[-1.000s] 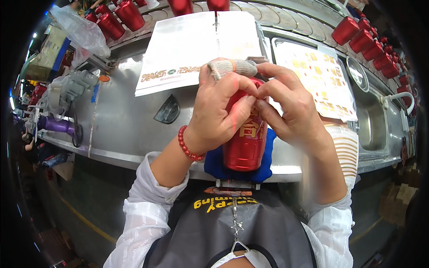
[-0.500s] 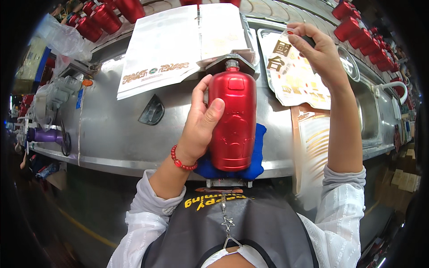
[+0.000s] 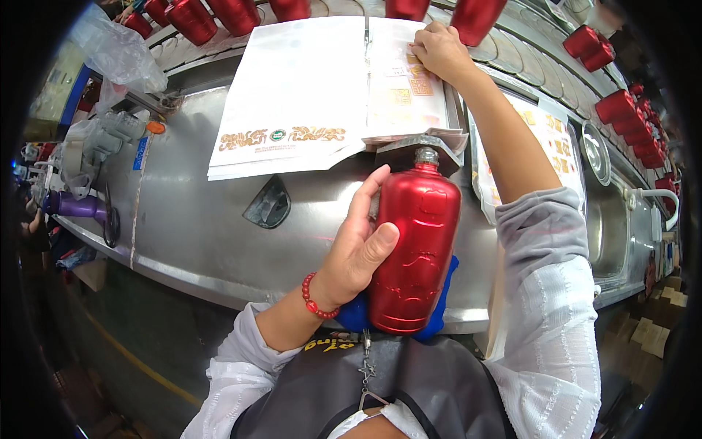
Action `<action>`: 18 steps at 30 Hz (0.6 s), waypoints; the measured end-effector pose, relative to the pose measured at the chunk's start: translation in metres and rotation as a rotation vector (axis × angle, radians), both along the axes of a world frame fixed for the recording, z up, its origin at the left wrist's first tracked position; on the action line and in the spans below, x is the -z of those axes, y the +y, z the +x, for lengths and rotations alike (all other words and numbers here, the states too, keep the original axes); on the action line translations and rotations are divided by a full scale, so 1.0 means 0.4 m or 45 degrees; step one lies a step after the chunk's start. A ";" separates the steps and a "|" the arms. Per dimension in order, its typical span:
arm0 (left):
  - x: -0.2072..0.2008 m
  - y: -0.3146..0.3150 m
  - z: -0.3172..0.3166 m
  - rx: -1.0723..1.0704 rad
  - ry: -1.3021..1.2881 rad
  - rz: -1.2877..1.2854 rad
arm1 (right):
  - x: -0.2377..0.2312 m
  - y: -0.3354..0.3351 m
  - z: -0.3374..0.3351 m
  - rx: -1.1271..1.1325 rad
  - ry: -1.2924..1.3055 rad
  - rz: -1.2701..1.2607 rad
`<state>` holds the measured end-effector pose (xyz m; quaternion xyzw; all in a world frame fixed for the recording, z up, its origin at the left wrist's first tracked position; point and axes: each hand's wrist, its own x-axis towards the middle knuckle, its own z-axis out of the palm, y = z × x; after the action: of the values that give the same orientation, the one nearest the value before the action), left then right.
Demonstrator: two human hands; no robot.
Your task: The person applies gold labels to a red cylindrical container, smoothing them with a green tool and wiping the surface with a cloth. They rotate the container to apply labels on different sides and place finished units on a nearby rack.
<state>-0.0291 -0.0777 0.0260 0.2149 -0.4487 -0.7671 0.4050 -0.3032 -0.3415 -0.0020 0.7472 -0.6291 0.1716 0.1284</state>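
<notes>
A glossy red bottle [image 3: 417, 249] with raised shapes lies in front of me, its neck pointing away. Its lower end rests over a blue cloth [image 3: 447, 289], and its neck sits at a grey metal holder [image 3: 450, 157]. My left hand [image 3: 362, 252] grips the bottle from the left, thumb on top, fingers partly hidden behind its side. Farther off, my right hand [image 3: 442, 55] bends its fingers down onto the upper right of a label sheet [image 3: 402, 117] with gold and orange stickers. What its fingertips pinch is too small to make out.
A large white printed sheet [image 3: 292, 88] lies left of the labels. Another label sheet [image 3: 537, 121] is in a tray on the right, near a sink [image 3: 608, 234]. A dark wedge-shaped piece [image 3: 269, 203] lies on the metal table [image 3: 190, 190]. Red bottles [image 3: 234, 14] line the far conveyor.
My right hand has gone from the right-hand label sheet, where it held a clear film with gold characters, to the middle label sheet. My left hand still holds the bottle; the view has shifted.
</notes>
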 end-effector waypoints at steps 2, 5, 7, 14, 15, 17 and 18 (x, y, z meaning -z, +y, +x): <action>0.004 -0.005 -0.003 0.027 0.017 0.014 | -0.021 0.013 -0.031 -0.096 0.009 -0.081; 0.008 -0.003 -0.001 0.018 0.048 0.039 | -0.124 0.113 0.002 -0.207 -0.049 -0.250; 0.009 -0.001 -0.004 0.023 0.081 0.063 | -0.225 0.228 0.004 -0.348 -0.147 -0.277; -0.012 -0.001 -0.018 0.004 0.097 0.092 | -0.476 0.637 0.051 -0.550 -0.594 0.005; -0.010 -0.002 -0.016 0.013 0.123 0.063 | -0.490 0.665 0.049 -0.651 -0.617 0.034; 0.000 -0.010 -0.009 0.021 0.173 0.003 | -0.494 0.700 0.085 -0.730 -0.827 0.125; -0.001 -0.010 -0.008 0.000 0.151 -0.046 | -0.486 0.722 0.107 -0.676 -0.874 0.166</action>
<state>-0.0325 -0.0817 0.0264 0.1619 -0.4378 -0.7701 0.4348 -0.2604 -0.0529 0.1925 0.7892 -0.4310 0.3970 -0.1840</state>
